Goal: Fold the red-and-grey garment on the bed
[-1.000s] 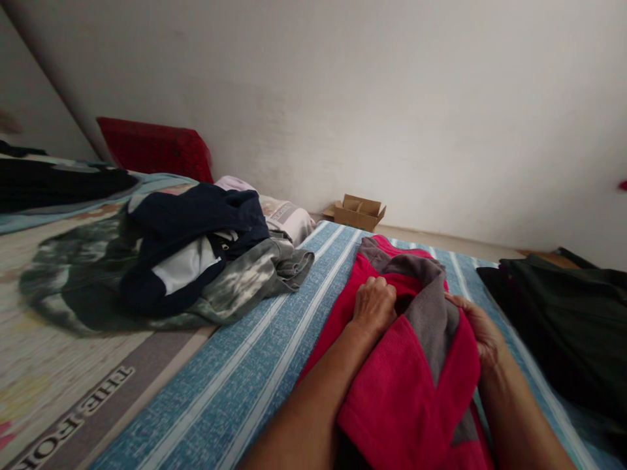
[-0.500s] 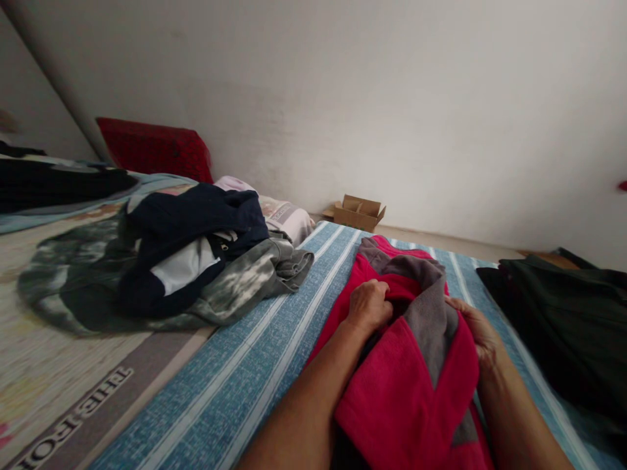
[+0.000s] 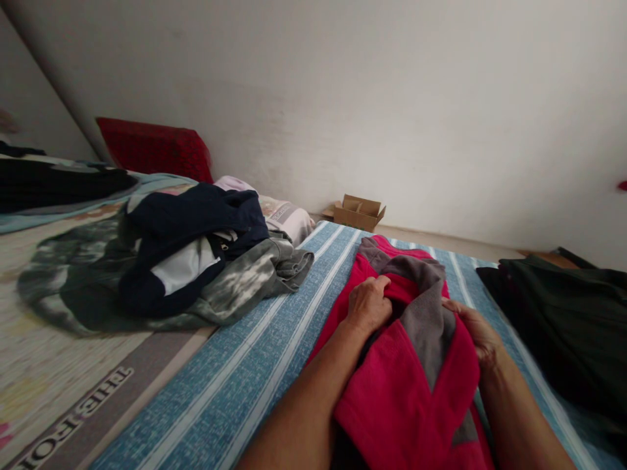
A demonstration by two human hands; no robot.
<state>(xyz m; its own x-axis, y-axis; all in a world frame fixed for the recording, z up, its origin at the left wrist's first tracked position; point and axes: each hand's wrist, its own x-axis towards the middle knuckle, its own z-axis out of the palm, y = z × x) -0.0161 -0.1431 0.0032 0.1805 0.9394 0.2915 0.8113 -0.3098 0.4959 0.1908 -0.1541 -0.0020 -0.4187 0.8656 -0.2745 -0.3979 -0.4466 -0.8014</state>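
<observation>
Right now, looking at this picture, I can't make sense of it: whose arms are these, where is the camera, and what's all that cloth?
There is no machine here. A person wears a camera on the head, looking forward and down, so the two bare arms are their own. The left hand has a closed grip on a red and grey garment; the right hand holds its other edge. It lies on a blue striped sheet. To the left sits a pile of dark clothes, to the right a dark green garment. Farther back are a red pillow and a small cardboard box by the wall.
</observation>
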